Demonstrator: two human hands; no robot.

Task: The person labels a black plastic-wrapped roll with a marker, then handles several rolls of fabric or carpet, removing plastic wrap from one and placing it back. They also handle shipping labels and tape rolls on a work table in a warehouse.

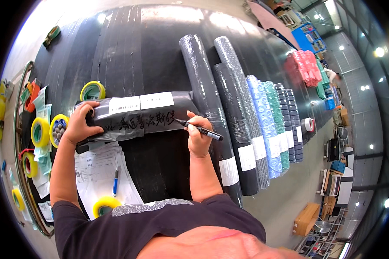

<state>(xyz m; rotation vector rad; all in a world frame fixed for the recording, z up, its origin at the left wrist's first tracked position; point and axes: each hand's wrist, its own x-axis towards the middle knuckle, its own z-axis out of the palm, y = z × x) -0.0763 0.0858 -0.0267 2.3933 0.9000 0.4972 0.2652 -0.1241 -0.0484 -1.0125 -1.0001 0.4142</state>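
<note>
A dark grey plastic-wrapped parcel (134, 113) lies across a black table (129, 56); it carries two white labels and handwritten marks. My left hand (80, 123) presses down on the parcel's left end with fingers spread. My right hand (198, 137) grips a black marker pen (199, 128), whose tip touches the parcel's right end beside the writing.
Several wrapped rolls (229, 112) in black, blue and green lie side by side to the right. Yellow tape rolls (93, 90) sit at the left and near my body. White papers (99, 172) with a blue pen (115, 181) lie below the parcel. A warehouse floor shows at right.
</note>
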